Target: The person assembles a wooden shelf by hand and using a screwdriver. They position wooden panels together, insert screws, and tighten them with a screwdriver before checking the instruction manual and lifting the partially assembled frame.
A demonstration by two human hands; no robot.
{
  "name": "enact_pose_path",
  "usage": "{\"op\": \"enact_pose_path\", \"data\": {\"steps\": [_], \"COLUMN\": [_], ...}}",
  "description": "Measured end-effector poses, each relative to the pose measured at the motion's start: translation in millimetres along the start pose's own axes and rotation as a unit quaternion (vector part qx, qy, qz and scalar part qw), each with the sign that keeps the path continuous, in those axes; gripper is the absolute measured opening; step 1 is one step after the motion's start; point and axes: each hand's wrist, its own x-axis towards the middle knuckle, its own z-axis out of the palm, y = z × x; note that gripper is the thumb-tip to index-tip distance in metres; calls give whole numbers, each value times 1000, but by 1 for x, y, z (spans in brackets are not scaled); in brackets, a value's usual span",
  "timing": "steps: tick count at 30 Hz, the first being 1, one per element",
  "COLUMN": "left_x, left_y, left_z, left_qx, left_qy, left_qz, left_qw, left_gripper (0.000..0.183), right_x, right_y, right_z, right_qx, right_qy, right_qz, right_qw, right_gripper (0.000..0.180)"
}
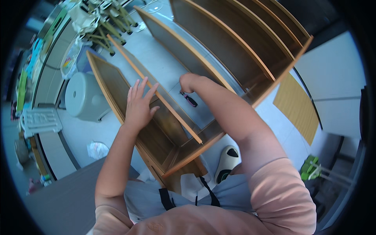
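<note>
In front of me a wooden shelf unit (205,138) lies on the floor with its compartments facing up. My left hand (141,102) is spread over the near-left part, fingertips at the edge of a thin shelf board (167,105) and the thumb apart. The board slants across the opening. My right arm reaches into the adjoining gap, and my right hand (188,82) is bent downward beside another shelf board (188,38). Its fingers are mostly hidden. Just below it is a hand tool with a black and pink handle (190,100), seen against the tiled floor.
A pale round stool (83,97) stands left of the unit, near a plastic bag (97,149). Folded stools with greenish legs (110,29) are at the upper left. A yellowish panel (299,108) lies on the right. My shoe (227,161) is beside the unit's near end.
</note>
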Motion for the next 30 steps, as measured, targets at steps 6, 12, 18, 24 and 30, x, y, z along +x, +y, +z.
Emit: {"op": "enact_pose_path", "data": {"steps": [6,12,18,24,30], "left_x": [-14,-40,-40,-38,-40], "left_y": [3,-1,-4,-4,-6], "left_z": [-9,-8,-4,1,3], "left_qx": [-10,-4,-14,-20,-24], "left_qy": [4,-5,32,40,58], "left_qz": [-88,-154,-153,-134,-113], "left_qw": [996,988,988,990,992], "left_gripper": [71,65,58,58,57], "right_x": [70,100,129,123,89], "right_y": [33,39,49,58,43], "right_z": [53,99,117,113,46], "right_qx": [25,24,-43,-59,249], "right_qy": [-93,-197,-247,-246,-180], "right_qz": [73,141,139,153,210], "right_qw": [993,970,958,955,928], "right_gripper": [24,43,38,28,23]}}
